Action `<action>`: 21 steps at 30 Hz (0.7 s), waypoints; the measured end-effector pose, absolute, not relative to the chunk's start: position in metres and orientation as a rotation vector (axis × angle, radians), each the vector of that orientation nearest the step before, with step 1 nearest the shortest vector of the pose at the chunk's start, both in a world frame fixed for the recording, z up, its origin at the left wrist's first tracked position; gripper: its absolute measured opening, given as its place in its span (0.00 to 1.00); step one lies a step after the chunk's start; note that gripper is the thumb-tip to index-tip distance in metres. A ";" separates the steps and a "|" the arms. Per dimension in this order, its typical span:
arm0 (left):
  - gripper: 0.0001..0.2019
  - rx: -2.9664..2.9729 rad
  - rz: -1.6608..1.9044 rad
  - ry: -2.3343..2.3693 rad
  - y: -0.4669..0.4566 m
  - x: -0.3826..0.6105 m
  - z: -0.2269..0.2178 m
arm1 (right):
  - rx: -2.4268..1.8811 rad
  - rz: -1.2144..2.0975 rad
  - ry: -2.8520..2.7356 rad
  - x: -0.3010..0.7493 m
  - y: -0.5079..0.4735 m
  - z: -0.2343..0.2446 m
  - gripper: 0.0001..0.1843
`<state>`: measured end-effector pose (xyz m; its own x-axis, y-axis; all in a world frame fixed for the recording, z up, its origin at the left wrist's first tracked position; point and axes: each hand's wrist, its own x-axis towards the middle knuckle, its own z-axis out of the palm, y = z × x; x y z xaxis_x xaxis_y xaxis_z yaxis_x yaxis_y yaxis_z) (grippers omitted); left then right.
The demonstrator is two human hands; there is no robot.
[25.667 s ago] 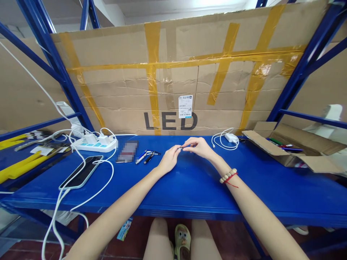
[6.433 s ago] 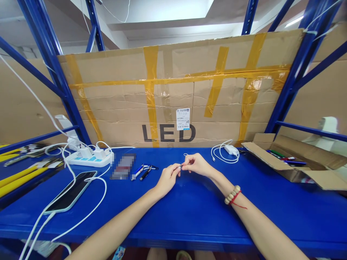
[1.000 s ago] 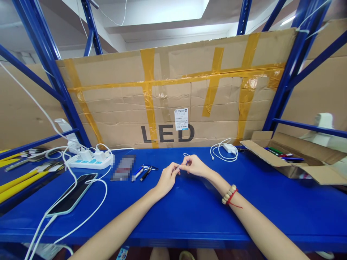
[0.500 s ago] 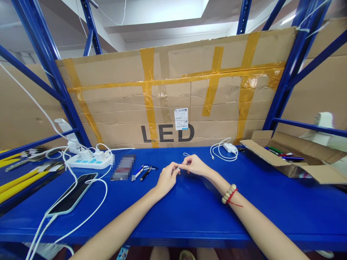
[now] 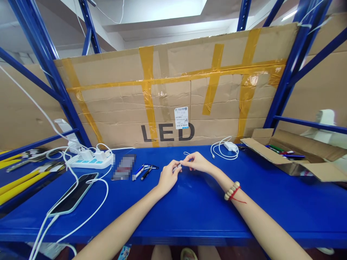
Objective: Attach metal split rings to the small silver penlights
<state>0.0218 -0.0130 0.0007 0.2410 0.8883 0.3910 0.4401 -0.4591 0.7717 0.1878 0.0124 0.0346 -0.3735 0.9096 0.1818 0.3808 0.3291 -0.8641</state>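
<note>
Over the middle of the blue table, my left hand (image 5: 168,177) is closed around a small silvery-white piece (image 5: 177,167). Fingers cover most of it, so its kind cannot be made out. The fingertips of my right hand (image 5: 197,161) pinch at the upper right end of this piece; whether they grip a separate part is hidden. A beaded bracelet (image 5: 232,190) with a red string circles my right wrist. Left of my hands lie several pens (image 5: 146,172), blue and black. A short white loop of cord (image 5: 186,153) lies just behind my right hand.
On the left are a phone (image 5: 74,195) with white cables, a power strip (image 5: 90,162) with plugs and a pixelated flat item (image 5: 124,167). A coiled white charger cable (image 5: 225,150) and an open cardboard box (image 5: 282,160) of pens stand right. A taped cardboard sheet (image 5: 168,94) closes the back.
My right hand has shifted slightly right, and its fingers are a little more spread. More of the small silvery-white piece shows between my hands. The camera view has shifted a little.
</note>
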 end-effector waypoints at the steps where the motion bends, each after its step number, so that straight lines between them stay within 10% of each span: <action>1: 0.06 2.005 1.151 1.200 -0.012 0.022 0.000 | -1.139 0.971 -1.912 0.189 0.014 0.034 0.23; 13: 0.12 1.874 1.269 1.170 -0.009 0.022 0.002 | -1.576 0.115 -1.969 0.210 0.026 0.022 0.14; 21: 0.13 1.722 1.352 1.207 -0.006 0.023 0.000 | -1.707 0.009 -2.170 0.206 0.030 0.003 0.30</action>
<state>0.0228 -0.0056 0.0002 0.0533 0.9225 0.3823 0.2758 -0.3816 0.8823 0.2064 0.0295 0.0034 -0.1912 0.9382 0.2886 0.9358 0.2630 -0.2349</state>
